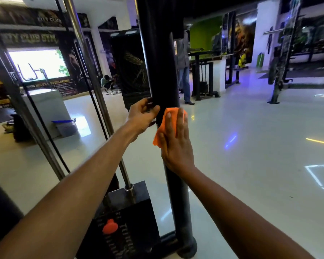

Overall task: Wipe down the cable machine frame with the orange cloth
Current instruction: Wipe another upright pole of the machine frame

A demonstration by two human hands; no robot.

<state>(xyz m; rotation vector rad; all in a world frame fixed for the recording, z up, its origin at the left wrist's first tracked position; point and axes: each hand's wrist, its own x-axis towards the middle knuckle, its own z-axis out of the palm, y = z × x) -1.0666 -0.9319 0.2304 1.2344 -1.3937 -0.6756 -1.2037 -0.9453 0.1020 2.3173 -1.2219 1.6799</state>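
Note:
The cable machine frame is a thick black upright post (158, 62) running from the top of the view down to a round foot on the floor. My right hand (176, 141) lies flat against the post and presses the orange cloth (168, 118) onto it, fingers pointing up. The cloth shows above and to the left of my fingers. My left hand (141, 115) curls around the left side of the post at the same height, fingers wrapped on the black edge.
A chrome guide rod (94, 86) and a black cable (73, 79) slant down to the black weight stack (127, 221) with its red pin knob at lower centre. A person stands behind the post on the glossy pale floor. Other black gym machines stand at the right.

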